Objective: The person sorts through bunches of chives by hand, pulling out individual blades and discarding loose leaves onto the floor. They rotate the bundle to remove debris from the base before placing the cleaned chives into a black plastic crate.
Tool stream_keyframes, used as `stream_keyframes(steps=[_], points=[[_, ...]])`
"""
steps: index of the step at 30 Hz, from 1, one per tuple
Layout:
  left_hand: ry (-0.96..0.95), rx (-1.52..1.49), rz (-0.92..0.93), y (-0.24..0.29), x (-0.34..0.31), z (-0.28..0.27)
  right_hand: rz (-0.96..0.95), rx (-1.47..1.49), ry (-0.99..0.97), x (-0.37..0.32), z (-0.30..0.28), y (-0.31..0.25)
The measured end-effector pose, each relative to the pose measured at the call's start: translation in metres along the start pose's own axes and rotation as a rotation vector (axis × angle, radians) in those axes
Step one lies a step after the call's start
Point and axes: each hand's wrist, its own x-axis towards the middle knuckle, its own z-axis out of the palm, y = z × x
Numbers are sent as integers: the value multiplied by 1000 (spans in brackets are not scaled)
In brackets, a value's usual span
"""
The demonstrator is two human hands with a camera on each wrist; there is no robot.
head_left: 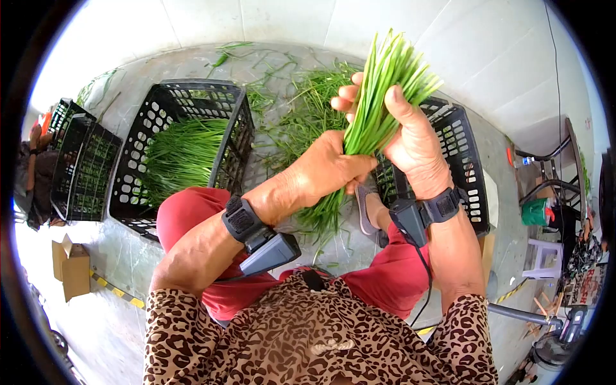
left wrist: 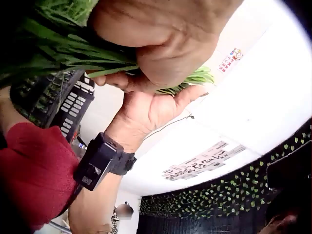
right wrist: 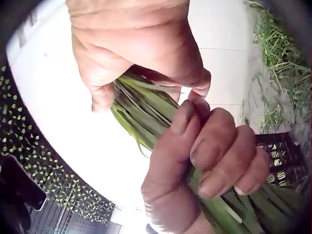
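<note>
While the left hand [head_left: 317,165] grips garlic chives [head_left: 373,106] and the right hand [head_left: 420,144] curls around them, the head view, unlike the left wrist's, shows more chives [head_left: 183,157] in a black crate [head_left: 239,138] left of the fingers [right wrist: 214,146].

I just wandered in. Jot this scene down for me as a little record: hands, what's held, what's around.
Held: one bundle of long green leaves
Left hand: grips the bundle at the part nearer the person
Right hand: cupped round the bundle farther up, thumb and fingers on opposite sides
Crate by left knee: black, holed, with long greens inside
Crate by right arm: black, partly hidden; contents unclear
Floor: loose greens scattered between these crates
</note>
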Motion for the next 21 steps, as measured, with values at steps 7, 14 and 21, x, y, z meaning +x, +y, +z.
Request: stream_keyframes(steps=[7, 14, 21], points=[[440, 395, 186, 5, 9, -16, 71, -146, -46, 1, 9, 13], [573, 1263, 302, 8, 1, -16, 39, 147, 170, 0, 27, 37], [530, 1461, 353, -2, 2, -10, 103, 305, 283, 8, 17, 48]])
